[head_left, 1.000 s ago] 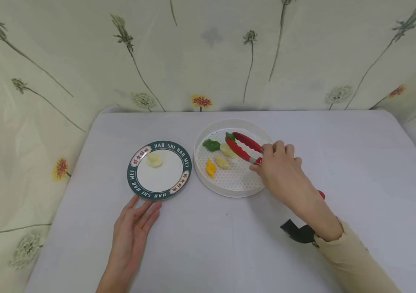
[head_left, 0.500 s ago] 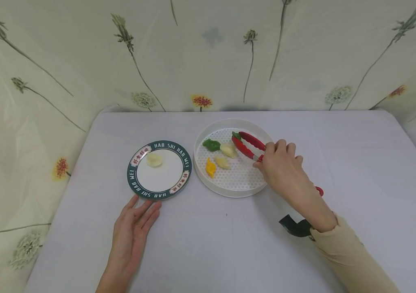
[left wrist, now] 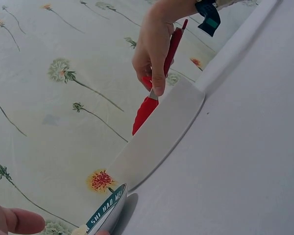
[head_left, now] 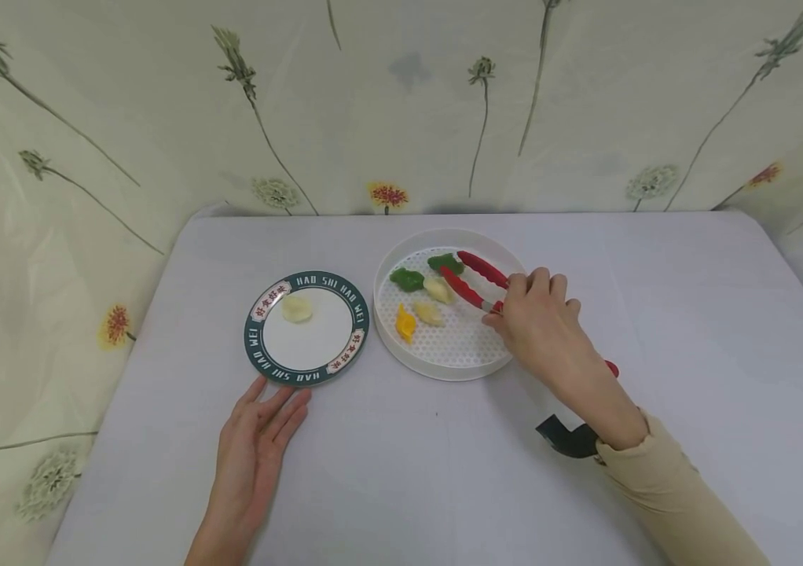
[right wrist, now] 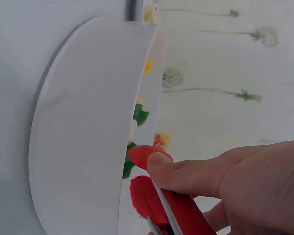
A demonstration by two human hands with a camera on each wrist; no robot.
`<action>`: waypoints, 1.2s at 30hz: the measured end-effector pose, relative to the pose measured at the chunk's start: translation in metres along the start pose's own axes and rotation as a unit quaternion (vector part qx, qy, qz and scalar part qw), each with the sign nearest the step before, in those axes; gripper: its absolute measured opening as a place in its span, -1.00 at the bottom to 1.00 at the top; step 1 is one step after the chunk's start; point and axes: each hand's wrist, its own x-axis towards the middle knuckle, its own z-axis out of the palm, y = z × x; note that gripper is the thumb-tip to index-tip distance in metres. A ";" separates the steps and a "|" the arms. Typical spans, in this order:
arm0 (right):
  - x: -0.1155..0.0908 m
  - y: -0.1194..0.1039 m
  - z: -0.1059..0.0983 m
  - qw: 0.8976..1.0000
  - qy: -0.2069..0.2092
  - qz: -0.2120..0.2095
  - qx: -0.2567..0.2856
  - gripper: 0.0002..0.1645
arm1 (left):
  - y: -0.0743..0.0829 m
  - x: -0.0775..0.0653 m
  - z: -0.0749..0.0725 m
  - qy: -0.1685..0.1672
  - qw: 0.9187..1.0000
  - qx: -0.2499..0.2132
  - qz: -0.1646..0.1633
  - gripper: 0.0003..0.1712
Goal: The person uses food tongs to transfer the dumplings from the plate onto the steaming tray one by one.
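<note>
My right hand [head_left: 541, 328] grips red-handled tongs [head_left: 467, 289] over the right side of a round white tray [head_left: 452, 375]. The tongs' two red tips stand apart, by the right end of a green dumpling-like piece [head_left: 444, 263]; whether they touch it I cannot tell. Left of it lies another green piece [head_left: 407, 280], with two pale pieces [head_left: 429, 314] and a yellow one [head_left: 405, 324] nearby. My left hand [head_left: 254, 448] has relaxed fingers, its fingertips at the near rim of a green-rimmed plate [head_left: 306, 376]. One pale piece [head_left: 296, 309] lies on that plate.
Both dishes stand close together on a white-covered table [head_left: 401, 472]. Behind its far edge rises a flower-patterned cloth [head_left: 416, 118]. A black strap [head_left: 567, 438] hangs at my right wrist, below a beige sleeve [head_left: 677, 495].
The tongs went slightly right with the green piece between their tips, then came back left. Now that piece shows mostly left of the tips. My left hand and the plate stay put.
</note>
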 end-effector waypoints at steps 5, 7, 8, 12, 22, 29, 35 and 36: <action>-0.001 -0.002 -0.002 1.000 -0.005 -0.005 0.000 -0.43 | 0.001 -0.001 0.001 -0.002 1.000 0.001 -0.002 -0.23; -0.002 -0.004 -0.002 1.000 -0.011 -0.003 0.000 -0.42 | 0.001 -0.001 0.001 -0.002 1.000 0.003 -0.003 -0.24; -0.002 -0.004 -0.003 1.000 -0.014 -0.002 -0.001 -0.41 | 0.001 -0.001 0.001 -0.002 1.000 0.003 -0.003 -0.24; -0.002 -0.007 -0.005 1.000 -0.025 -0.001 -0.005 -0.35 | 0.001 -0.001 0.001 -0.002 1.000 0.003 -0.002 -0.24; -0.003 -0.024 -0.011 0.999 -0.020 -0.029 -0.013 -0.29 | 0.000 0.000 0.001 -0.002 1.000 0.001 -0.001 -0.23; -0.001 -0.040 -0.014 0.999 -0.007 -0.049 -0.008 -0.30 | 0.001 0.001 0.001 -0.001 1.000 -0.002 -0.002 -0.22; 0.001 -0.061 -0.011 0.997 -0.027 -0.067 -0.007 -0.21 | 0.000 0.001 0.000 -0.001 1.000 -0.003 -0.004 -0.22; 0.002 -0.064 -0.010 0.997 -0.032 -0.070 -0.006 -0.19 | 0.000 0.001 0.000 -0.001 1.000 -0.003 -0.004 -0.22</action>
